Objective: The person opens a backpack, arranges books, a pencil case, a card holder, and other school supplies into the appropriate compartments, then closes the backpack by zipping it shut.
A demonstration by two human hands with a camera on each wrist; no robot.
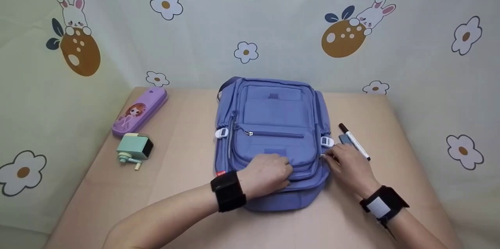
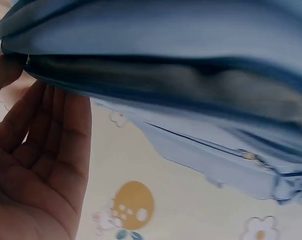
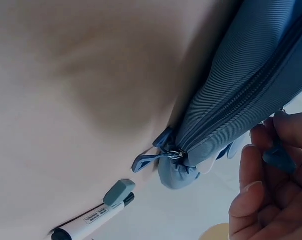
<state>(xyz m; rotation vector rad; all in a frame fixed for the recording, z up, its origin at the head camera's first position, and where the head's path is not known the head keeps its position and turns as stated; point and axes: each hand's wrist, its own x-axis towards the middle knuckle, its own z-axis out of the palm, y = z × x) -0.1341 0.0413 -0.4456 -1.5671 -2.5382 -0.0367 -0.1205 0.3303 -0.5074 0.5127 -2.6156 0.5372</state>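
A blue backpack (image 1: 279, 110) lies on its back on the table, front pockets facing up. My left hand (image 1: 265, 175) is at its lower front, where thumb and fingers pinch the edge of a pocket. Seen from the left wrist, that pocket's opening (image 2: 156, 75) gapes, with a greyish inside showing. At the bag's right side my right hand (image 1: 353, 167) pinches a zipper pull; in the right wrist view its blue tab (image 3: 279, 159) hangs between thumb and fingers. Another zipper (image 3: 251, 95) along the bag's side is closed.
Right of the bag lie a white marker (image 1: 355, 143) with dark ends and a grey-blue eraser (image 3: 119, 192). On the left are a purple pencil case (image 1: 140, 110) and a green crank pencil sharpener (image 1: 133, 147). A patterned curtain (image 1: 203, 18) surrounds the table (image 1: 183, 186).
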